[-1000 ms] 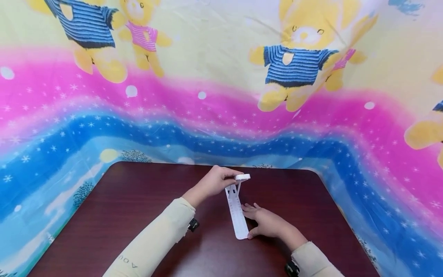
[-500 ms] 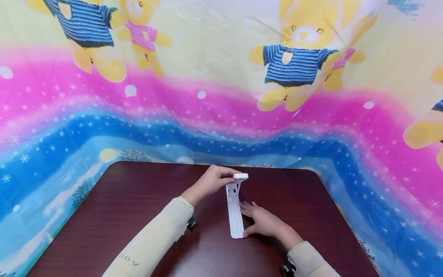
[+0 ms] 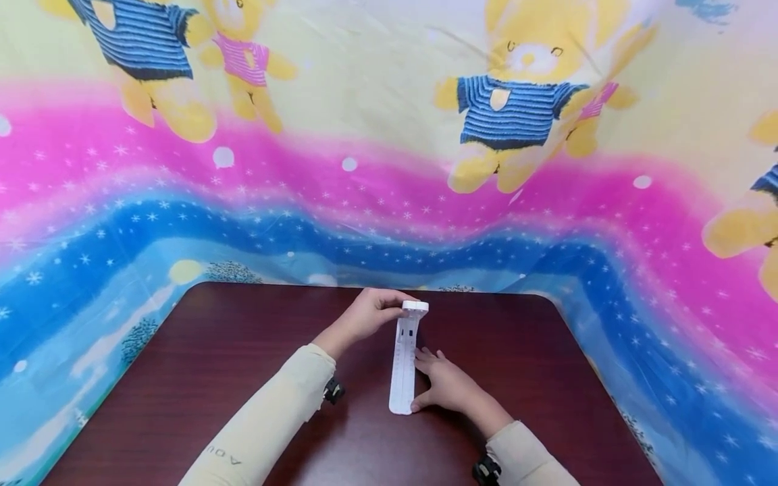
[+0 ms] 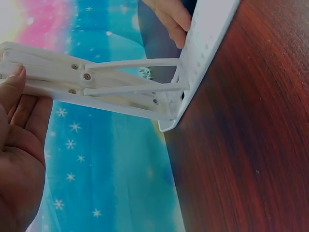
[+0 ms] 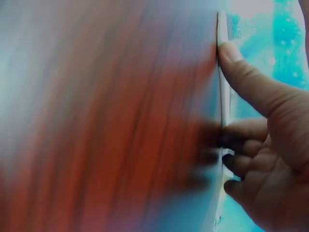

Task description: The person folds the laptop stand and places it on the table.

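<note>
A white folding stand [image 3: 402,381] is on the table, its long flat base pointing towards me. From its far end rises a hinged arm [image 4: 53,77], braced by two thin struts [image 4: 130,90] that meet the base. My left hand [image 3: 367,317] pinches the raised end of this arm between thumb and fingers. Low beside the base's right edge lies my right hand [image 3: 454,386], fingers spread, with the thumb at the near corner. In the right wrist view the thumb [image 5: 241,70] and fingertips meet the thin white edge [image 5: 223,92] of the base.
The dark red-brown table [image 3: 255,337] has a glossy wood grain and rounded far corners. A cloth [image 3: 365,216] printed with bears and snowflakes hangs behind it and along both sides. Each wrist carries a small black device [image 3: 333,390].
The stand's near end has swung left, with the raised arm shifting slightly left too. Both hands have moved left along with it and keep their places on the stand.
</note>
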Available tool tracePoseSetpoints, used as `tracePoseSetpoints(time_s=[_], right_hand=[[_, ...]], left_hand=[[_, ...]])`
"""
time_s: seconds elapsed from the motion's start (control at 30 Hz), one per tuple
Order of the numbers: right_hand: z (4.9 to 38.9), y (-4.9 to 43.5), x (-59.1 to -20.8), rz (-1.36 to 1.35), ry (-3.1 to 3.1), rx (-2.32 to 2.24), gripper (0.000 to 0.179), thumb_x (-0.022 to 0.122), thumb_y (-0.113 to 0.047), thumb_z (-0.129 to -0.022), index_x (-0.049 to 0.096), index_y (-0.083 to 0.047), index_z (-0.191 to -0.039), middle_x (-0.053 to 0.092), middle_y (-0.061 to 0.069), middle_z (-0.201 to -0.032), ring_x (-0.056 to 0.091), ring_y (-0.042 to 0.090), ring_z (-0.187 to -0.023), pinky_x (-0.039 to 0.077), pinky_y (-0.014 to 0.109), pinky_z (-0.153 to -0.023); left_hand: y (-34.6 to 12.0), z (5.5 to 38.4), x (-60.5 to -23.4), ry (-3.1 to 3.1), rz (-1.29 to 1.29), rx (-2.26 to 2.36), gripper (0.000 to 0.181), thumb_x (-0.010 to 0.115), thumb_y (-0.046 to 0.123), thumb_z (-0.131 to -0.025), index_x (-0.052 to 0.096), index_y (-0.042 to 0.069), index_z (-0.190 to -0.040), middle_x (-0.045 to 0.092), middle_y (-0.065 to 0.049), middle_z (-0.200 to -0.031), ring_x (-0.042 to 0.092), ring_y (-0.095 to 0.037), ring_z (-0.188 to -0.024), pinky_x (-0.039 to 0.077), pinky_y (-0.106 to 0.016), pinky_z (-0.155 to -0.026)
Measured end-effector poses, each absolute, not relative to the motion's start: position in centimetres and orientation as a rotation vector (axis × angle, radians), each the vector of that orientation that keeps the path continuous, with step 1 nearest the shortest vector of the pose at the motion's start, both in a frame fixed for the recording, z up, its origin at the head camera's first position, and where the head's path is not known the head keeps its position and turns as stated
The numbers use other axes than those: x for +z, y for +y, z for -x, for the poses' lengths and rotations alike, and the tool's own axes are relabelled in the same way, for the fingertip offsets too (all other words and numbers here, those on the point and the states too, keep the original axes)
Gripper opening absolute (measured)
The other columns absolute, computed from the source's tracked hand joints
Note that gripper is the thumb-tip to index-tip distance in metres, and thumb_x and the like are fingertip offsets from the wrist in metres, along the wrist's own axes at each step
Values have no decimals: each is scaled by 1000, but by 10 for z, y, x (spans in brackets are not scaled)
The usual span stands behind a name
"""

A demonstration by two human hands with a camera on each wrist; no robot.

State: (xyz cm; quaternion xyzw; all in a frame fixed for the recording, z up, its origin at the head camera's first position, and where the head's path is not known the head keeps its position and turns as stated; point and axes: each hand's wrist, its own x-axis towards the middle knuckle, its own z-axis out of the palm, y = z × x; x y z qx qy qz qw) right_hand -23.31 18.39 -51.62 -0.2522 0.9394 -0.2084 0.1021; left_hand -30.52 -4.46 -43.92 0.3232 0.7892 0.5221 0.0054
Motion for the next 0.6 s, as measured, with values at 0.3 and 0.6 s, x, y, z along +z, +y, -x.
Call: tracePoseSetpoints(time_s=[0.3, 0.6], right_hand=[[235, 180, -516, 758, 2776, -607, 94, 90, -44, -76, 49, -6, -152, 41, 17, -160, 30, 39, -152, 19, 61, -124], [261, 193, -511, 753, 2800, -772, 63, 84, -32, -86, 64, -6, -139, 57, 15, -148, 44, 38, -144, 35, 59, -117]], left_hand=[[-45, 302, -443, 2464, -953, 1738, 25, 74, 16, -95, 78, 28, -116, 76, 6, -116, 71, -9, -106, 59, -31, -90], [-46, 298, -443, 2554, -956, 1709, 29, 74, 12, -95, 76, 23, -121, 75, 3, -119, 69, -13, -110, 59, -33, -93]])
